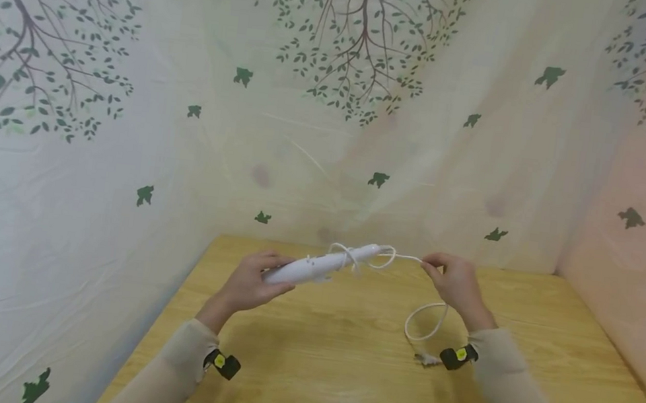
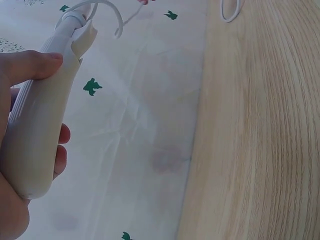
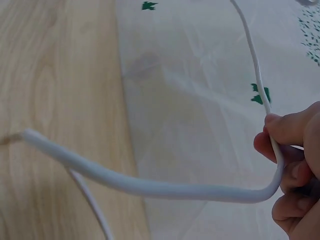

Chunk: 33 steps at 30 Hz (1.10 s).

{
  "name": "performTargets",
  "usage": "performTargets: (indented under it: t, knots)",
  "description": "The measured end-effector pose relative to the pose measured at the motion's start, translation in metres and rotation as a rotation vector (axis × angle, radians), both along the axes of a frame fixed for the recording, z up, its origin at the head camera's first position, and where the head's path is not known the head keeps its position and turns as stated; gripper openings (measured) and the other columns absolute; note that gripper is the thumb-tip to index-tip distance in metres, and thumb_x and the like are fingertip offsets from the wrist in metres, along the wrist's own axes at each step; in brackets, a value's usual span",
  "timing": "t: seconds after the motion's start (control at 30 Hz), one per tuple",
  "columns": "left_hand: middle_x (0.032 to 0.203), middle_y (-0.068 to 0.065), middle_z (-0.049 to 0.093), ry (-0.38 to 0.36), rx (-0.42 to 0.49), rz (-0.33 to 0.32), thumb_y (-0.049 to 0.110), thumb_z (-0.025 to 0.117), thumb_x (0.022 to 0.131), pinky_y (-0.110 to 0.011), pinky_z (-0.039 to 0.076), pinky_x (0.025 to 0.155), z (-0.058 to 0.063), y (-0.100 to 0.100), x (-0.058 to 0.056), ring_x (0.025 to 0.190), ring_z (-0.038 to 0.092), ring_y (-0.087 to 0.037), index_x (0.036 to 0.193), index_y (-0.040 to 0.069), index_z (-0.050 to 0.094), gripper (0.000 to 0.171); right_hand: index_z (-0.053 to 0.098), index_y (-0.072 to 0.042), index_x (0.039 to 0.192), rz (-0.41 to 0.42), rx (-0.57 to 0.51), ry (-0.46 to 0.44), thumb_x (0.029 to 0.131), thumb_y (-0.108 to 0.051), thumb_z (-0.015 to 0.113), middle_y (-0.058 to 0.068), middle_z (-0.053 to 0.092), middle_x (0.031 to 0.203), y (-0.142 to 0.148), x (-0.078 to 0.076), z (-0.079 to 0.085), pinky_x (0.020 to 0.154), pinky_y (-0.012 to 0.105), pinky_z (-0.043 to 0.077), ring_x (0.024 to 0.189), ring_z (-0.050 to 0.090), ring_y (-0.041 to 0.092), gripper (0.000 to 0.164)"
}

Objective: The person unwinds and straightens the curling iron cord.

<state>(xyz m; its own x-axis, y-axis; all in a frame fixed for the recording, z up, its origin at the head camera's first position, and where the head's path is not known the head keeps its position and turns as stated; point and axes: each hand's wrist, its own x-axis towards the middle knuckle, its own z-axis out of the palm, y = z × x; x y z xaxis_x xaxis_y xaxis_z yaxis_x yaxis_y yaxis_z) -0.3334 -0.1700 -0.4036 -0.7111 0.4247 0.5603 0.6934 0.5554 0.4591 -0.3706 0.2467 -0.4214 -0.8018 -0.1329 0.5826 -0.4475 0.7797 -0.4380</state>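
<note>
A long white hair styling iron (image 1: 306, 267) is held aloft over the table, its far end tilted up to the right. My left hand (image 1: 248, 283) grips its thick, rounded end; in the left wrist view the thumb lies along the top and fingertips curl round from below. The iron's white cord (image 2: 120, 22) loops round the narrower end. Farther right, my right hand (image 1: 457, 286) pinches the cord between thumb and fingers, with the stretch toward the iron nearly straight. Past those fingers the cord (image 3: 175, 192) bends and hangs in a loop, ending at a plug (image 1: 427, 360).
Below lies a wood-grain table (image 1: 316, 367). Behind it and at both sides hangs a pale cloth (image 1: 315, 161) printed with trees and green leaves. Black straps with small devices sit on both wrists, and the plug dangles close to the right strap (image 1: 459, 356).
</note>
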Motion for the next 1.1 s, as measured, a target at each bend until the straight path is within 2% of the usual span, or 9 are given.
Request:
performTargets:
  t: [0.2,0.37,0.57,0.83,1.1]
  knots:
    - [0.108,-0.003,0.070,0.001,0.015,0.005,0.024,0.082,0.079,-0.040,0.055,0.074,0.002,0.000,-0.001,0.094,0.065,-0.019,0.115,0.014,0.072,0.039,0.074,-0.007,0.093,0.038,0.064,-0.130,0.091,-0.015,0.069,0.008,0.074,0.088,-0.010,0.005,-0.016,0.059,0.032,0.045,0.067,0.057,0.014,0.010]
    - [0.107,-0.004,0.070,0.023,0.042,0.000,0.024,0.082,0.079,-0.038,0.055,0.072,0.001,0.000,-0.004,0.092,0.065,-0.019,0.116,0.013,0.072,0.040,0.074,-0.007,0.092,0.114,0.107,-0.119,0.089,-0.014,0.071,0.004,0.074,0.085,-0.019,0.012,-0.033,0.062,0.034,0.051,0.070,0.064,0.014,0.008]
    - [0.104,-0.004,0.071,0.044,0.063,0.016,0.023,0.083,0.078,-0.033,0.054,0.069,-0.001,-0.002,-0.005,0.088,0.065,-0.018,0.114,0.012,0.072,0.040,0.073,-0.012,0.091,0.200,0.156,-0.145,0.088,-0.016,0.072,-0.008,0.070,0.078,-0.030,0.019,-0.051,0.063,0.027,0.049,0.069,0.060,0.005,0.005]
    - [0.104,-0.007,0.071,0.052,0.076,0.032,0.021,0.083,0.077,-0.034,0.054,0.067,-0.004,-0.003,-0.004,0.086,0.065,-0.020,0.114,0.009,0.072,0.040,0.072,-0.013,0.097,0.280,0.190,-0.276,0.088,-0.019,0.071,-0.013,0.066,0.080,-0.046,0.038,-0.054,0.063,0.024,0.047,0.071,0.058,0.001,0.011]
    - [0.104,-0.008,0.071,0.053,0.088,0.035,0.019,0.084,0.077,-0.036,0.055,0.069,-0.002,-0.006,-0.009,0.088,0.066,-0.021,0.114,0.009,0.072,0.040,0.073,-0.012,0.093,0.400,0.254,-0.293,0.087,-0.017,0.073,-0.010,0.070,0.085,-0.053,0.048,-0.055,0.068,0.025,0.052,0.079,0.064,0.004,0.008]
